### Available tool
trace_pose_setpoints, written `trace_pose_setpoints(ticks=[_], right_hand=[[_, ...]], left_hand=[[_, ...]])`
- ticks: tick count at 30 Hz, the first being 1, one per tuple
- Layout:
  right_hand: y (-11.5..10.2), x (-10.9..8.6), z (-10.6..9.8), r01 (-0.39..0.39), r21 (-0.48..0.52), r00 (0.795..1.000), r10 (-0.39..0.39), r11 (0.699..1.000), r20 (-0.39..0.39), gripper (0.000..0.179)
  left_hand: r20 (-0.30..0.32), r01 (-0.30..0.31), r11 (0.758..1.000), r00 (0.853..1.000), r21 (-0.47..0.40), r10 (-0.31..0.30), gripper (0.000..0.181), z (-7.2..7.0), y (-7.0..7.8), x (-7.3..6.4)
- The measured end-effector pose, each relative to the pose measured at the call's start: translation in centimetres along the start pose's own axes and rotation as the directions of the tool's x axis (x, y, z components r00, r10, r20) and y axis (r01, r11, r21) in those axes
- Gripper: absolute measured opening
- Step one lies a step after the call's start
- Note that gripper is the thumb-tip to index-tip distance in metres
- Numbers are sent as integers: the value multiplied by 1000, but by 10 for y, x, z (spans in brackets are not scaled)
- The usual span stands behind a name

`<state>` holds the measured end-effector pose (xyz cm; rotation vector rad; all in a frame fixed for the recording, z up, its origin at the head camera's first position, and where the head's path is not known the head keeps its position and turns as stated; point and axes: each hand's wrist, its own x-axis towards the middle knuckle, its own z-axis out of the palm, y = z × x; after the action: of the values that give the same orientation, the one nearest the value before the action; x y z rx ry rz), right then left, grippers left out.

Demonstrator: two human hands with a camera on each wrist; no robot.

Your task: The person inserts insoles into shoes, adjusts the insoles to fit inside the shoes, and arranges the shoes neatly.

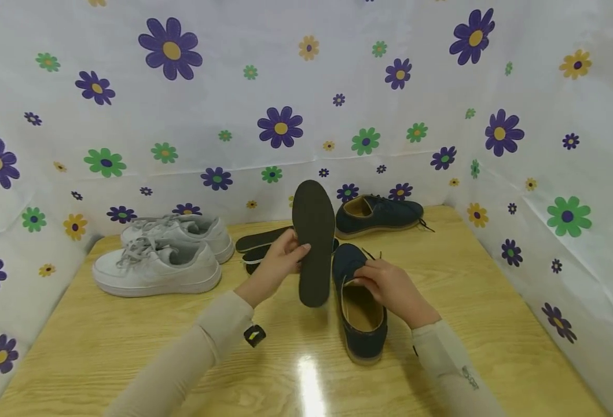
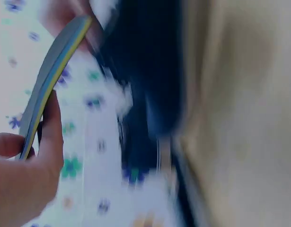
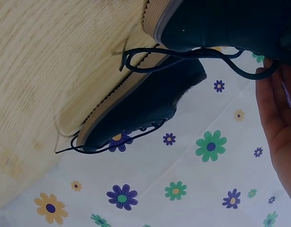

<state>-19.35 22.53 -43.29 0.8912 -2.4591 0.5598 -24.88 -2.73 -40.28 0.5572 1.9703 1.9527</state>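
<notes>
The head view shows the left hand [image 1: 282,259] pinching a flat, dark-grey, foam-looking insole [image 1: 314,231] beside a navy, tan-lined shoe [image 1: 366,343], its opening's edge pinched by the right hand [image 1: 389,288]; in the left wrist view, that 1-edge hold could let the insole twist; in the right wrist view, the looping navy cord lace [image 3: 251,77] could snag.

The near shoe [image 1: 362,313] was over the table [image 1: 264,382], its toe pointing away from the person. The right hand [image 1: 386,286] was at its right side, by the opening. Just left of it, the left hand [image 1: 280,260] held an insole [image 1: 314,237] up. Behind it to the left lay another insole [image 1: 259,238]; well left of it, two sneakers [image 1: 155,277] sat side by side. Behind it to the right lay the far shoe [image 1: 386,215], and the cloth [image 1: 332,52] hung behind it and on both sides.
</notes>
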Motion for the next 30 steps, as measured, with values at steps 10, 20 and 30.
trace_pose_setpoints(ticks=[10,20,30], right_hand=[[8,8,-1,-53,81,996,47,995,71,11],[-3,4,-22,-388,247,908,323,888,266,18],[-97,14,-63,-774,104,633,755,625,169,56]], left_hand=[[270,271,865,948,-421,-165,48,54,-12,-37],[232,228,907,961,-353,-151,51,72,-20,-35],[121,187,903,981,-388,-151,40,93,-23,-41]])
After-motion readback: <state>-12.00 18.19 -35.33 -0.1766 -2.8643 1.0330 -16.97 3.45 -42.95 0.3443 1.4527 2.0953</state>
